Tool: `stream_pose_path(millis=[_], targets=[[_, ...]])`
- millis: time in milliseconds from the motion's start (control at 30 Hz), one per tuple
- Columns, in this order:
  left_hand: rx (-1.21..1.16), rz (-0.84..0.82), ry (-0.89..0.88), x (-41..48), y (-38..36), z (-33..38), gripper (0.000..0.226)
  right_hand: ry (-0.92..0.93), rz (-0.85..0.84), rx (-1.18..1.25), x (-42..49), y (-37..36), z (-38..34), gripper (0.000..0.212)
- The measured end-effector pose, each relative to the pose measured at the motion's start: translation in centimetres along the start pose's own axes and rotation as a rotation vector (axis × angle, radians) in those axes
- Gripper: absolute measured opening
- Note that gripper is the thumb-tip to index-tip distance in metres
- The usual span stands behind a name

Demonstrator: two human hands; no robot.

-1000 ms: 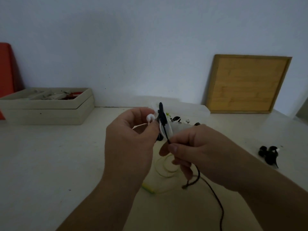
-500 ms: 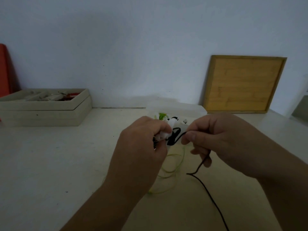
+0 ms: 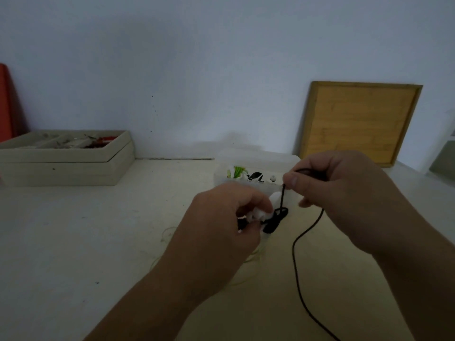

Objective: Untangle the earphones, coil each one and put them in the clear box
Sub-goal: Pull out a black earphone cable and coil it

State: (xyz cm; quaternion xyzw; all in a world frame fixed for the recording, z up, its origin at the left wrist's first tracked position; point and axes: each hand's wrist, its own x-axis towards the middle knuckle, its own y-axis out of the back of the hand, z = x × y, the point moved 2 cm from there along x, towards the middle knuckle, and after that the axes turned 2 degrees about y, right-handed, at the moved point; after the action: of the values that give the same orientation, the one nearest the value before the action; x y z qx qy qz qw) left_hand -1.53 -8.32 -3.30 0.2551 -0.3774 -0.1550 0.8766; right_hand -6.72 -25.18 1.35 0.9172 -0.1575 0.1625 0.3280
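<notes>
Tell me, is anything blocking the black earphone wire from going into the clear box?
Nothing visible blocks it. The clear box sits just behind the black wire, which looks tangled with a white earphone.

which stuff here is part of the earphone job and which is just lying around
Job: left hand, right hand, black earphone cable, white earphone, clear box, yellow-green cable.
Lying about: wooden board, beige tray, red object.

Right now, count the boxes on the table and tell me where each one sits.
2. A beige box stands far left by the wall; the clear box, earphones inside, sits behind the left hand and right hand, which may hide more.
</notes>
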Motion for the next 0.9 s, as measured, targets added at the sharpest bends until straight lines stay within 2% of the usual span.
stream_pose_path(millis=[100, 200, 333, 467, 633, 733, 833, 900], targets=[[-0.242, -0.050, 0.081, 0.1, 0.1, -0.1, 0.022, -0.044, 0.039, 0.077, 0.2, -0.2, 0.5, 0.018], [-0.545, -0.088, 0.151, 0.2, 0.0, -0.1, 0.020, -0.145, -0.007, 0.225, 0.3, -0.7, 1.2, 0.024], [-0.747, -0.049, 0.212, 0.2, -0.1, -0.1, 0.018, -0.216, -0.024, 0.279, 0.6, -1.2, 1.7, 0.038], [-0.825, -0.004, 0.241, 0.2, 0.0, 0.3, 0.020, -0.235, -0.027, 0.269, 0.5, -1.6, 1.8, 0.046], [-0.892, 0.056, 0.286, 0.4, 0.0, 0.3, 0.019, -0.264, -0.037, 0.225, 0.5, -2.1, 2.4, 0.037], [-0.887, 0.113, 0.294, 0.4, 0.2, 0.2, 0.015, -0.251, -0.151, 0.164, 0.2, -2.8, 2.0, 0.037], [-0.837, 0.184, 0.285, 0.4, 0.3, 0.1, 0.015, -0.233, -0.340, 0.209, -0.2, -3.6, 1.6, 0.041], [-0.783, 0.203, 0.290, 0.4, 0.4, 0.1, 0.015, -0.246, -0.397, 0.208, -0.2, -3.7, 1.7, 0.041]])
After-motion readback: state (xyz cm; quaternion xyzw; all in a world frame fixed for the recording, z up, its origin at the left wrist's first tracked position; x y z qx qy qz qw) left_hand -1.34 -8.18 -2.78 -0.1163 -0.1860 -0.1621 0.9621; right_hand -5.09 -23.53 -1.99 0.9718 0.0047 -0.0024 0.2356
